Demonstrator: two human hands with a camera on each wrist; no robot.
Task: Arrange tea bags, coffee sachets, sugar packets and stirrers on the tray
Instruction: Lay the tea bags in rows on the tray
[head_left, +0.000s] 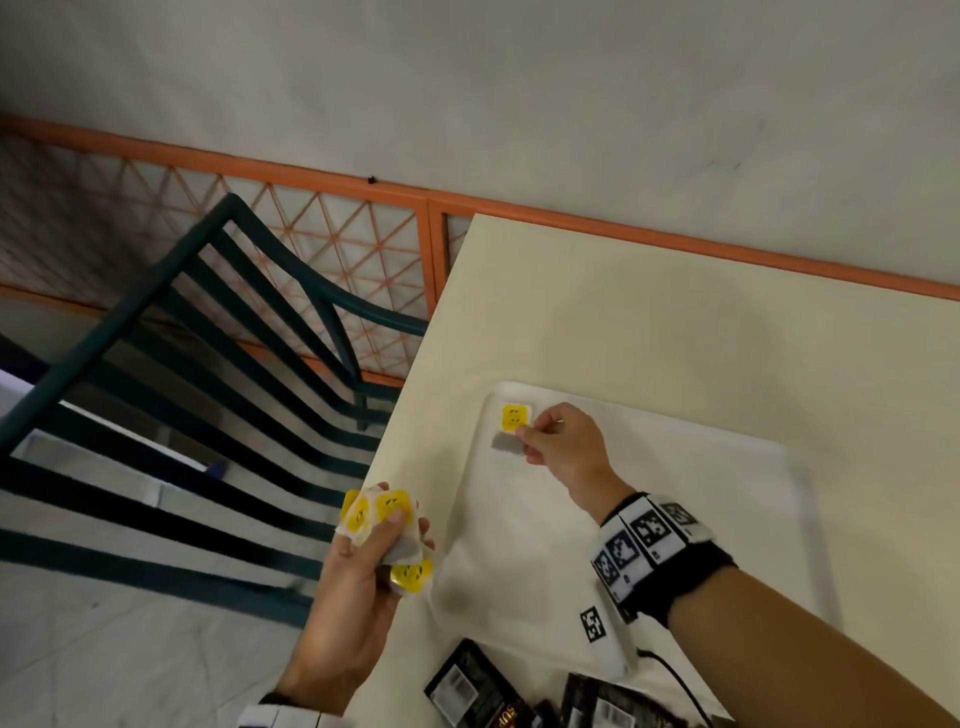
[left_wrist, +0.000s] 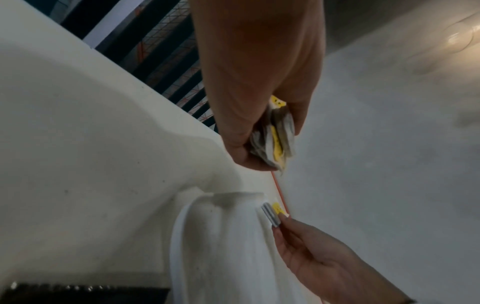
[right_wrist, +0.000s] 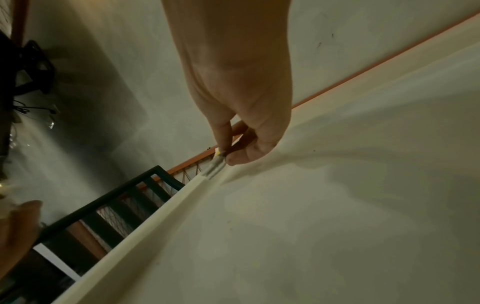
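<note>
At far-left corner of white tray, right hand pinches one tea bag, low over the tray. Left hand grips a bunch of tea bags past the bench edge. Dark sachets lie near tray.

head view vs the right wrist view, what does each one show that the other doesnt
Only the head view shows the black sachets on the table's near edge, the wristband with printed markers, the left hand gripping a bundle of yellow-labelled tea bags, and one tea bag already lying in the tray's far left corner. Only the right wrist view shows the dark clutter against the wall. Both show the right hand pinching a tea bag over the white tray, and the green chair.
</note>
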